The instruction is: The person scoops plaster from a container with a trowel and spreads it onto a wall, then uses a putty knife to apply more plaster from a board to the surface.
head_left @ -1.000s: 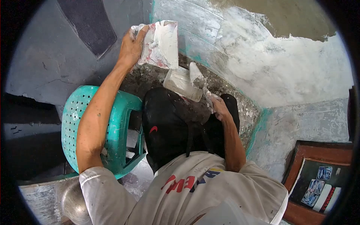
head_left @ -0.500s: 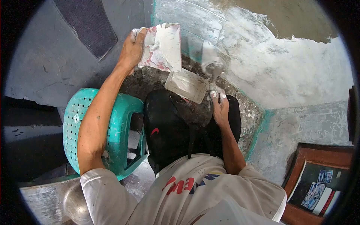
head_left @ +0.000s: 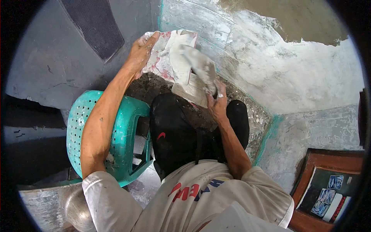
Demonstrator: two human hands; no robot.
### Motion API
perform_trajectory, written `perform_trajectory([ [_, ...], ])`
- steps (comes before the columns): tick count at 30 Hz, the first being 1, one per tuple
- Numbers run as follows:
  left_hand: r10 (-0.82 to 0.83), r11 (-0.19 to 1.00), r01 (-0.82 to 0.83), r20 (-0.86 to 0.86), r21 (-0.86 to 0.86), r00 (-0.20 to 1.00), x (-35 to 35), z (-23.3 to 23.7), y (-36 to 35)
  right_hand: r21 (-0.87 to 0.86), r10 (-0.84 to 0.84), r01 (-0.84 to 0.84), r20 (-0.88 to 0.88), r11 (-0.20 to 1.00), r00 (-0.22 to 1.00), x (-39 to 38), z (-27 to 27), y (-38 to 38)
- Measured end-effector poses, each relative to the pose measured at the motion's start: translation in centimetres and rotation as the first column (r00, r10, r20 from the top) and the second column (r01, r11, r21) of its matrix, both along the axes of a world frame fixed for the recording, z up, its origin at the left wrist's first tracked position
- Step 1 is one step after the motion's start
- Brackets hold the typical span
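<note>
My left hand (head_left: 142, 52) grips the left edge of a flat board (head_left: 164, 58) streaked with red and loaded with white paste (head_left: 180, 62). Closed round the handle of a putty knife (head_left: 205, 71), my right hand (head_left: 217, 98) is to the right of the board. The knife is smeared by motion, and its white-coated blade end lies over the paste at the board's right side. Below the board, partly covered by it, a pale rectangular tub (head_left: 189, 92) rests near my knees.
A green plastic stool (head_left: 129, 112) stands beside my left arm. Partly whitened walls (head_left: 262, 65) meet in front and at the right. A brown wooden frame (head_left: 305, 185) is at lower right, a rounded metal object (head_left: 79, 208) at lower left.
My right hand has moved left and brought the knife from beside the wall onto the board. My left hand and the board have shifted slightly right and down.
</note>
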State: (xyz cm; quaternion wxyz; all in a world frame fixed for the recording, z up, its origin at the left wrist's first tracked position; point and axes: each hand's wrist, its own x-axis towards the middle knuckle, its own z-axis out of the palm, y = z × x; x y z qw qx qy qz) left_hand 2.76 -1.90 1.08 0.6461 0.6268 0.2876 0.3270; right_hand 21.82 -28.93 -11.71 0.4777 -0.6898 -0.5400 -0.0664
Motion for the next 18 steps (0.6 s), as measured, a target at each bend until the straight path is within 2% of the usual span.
perform_trajectory([
  [1, 0.036, 0.999, -0.038, 0.072, 0.023, 0.997, 0.1, 0.0, 0.1, -0.009, -0.043, 0.043, -0.037, 0.999, 0.998, 0.5, -0.3, -0.8],
  [2, 0.044, 0.999, -0.046, 0.074, 0.025, 0.996, 0.2, 0.0, 0.1, -0.007, -0.035, 0.035, -0.035, 0.999, 0.999, 1.1, -0.4, -2.0],
  [4, 0.098, 0.995, -0.094, 0.165, -0.03, 0.981, 0.1, -0.2, 0.5, -0.11, -0.156, 0.138, -0.18, 0.984, 0.971, 1.4, 0.4, -4.3],
  [5, 0.105, 0.994, -0.101, 0.162, -0.033, 0.981, -0.1, -0.2, 0.7, -0.087, -0.157, 0.145, -0.145, 0.986, 0.977, 1.4, 0.8, -5.3],
  [6, 0.177, 0.977, -0.187, 0.095, 0.099, 0.98, -0.1, -0.5, 0.9, -0.065, -0.161, 0.155, -0.109, 0.986, 0.981, 1.1, 1.8, -6.0],
  [7, 0.252, 0.939, -0.253, 0.035, 0.234, 0.967, -0.1, -0.8, 1.2, -0.059, -0.148, 0.14, -0.19, 0.988, 0.971, 0.7, 2.7, -6.4],
  [8, 0.248, 0.942, -0.247, 0.023, 0.227, 0.968, 0.0, -1.2, 1.1, -0.071, -0.154, 0.143, -0.197, 0.987, 0.968, 0.3, 3.7, -6.9],
  [10, 0.228, 0.929, -0.232, 0.05, 0.288, 0.972, 0.2, -1.5, 1.3, -0.031, -0.074, 0.08, 0.164, 0.996, 0.984, -0.1, 5.8, -6.8],
  [11, 0.221, 0.93, -0.224, 0.045, 0.293, 0.974, 0.3, -1.5, 1.1, 0.016, -0.021, 0.018, 0.234, 1.0, 0.972, 0.1, 5.7, -6.4],
  [12, 0.243, 0.91, -0.245, 0.05, 0.335, 0.969, 0.3, -1.2, 0.7, 0.019, -0.028, 0.025, 0.23, 1.0, 0.973, -0.1, 6.1, -6.3],
  [14, 0.262, 0.887, -0.262, 0.054, 0.381, 0.964, 0.6, -0.5, -0.3, -0.122, 0.012, 0.043, 0.422, 0.992, 0.907, -0.6, 6.8, -5.9],
  [16, 0.217, 0.945, -0.254, 0.187, 0.205, 0.958, 0.7, -0.3, -0.9, -0.154, 0.02, 0.054, 0.441, 0.987, 0.897, -0.7, 5.9, -5.6],
  [18, 0.222, 0.941, -0.256, 0.165, 0.223, 0.961, 0.5, -0.1, -0.9, -0.152, 0.015, 0.047, 0.383, 0.987, 0.924, -0.8, 5.5, -5.1],
])
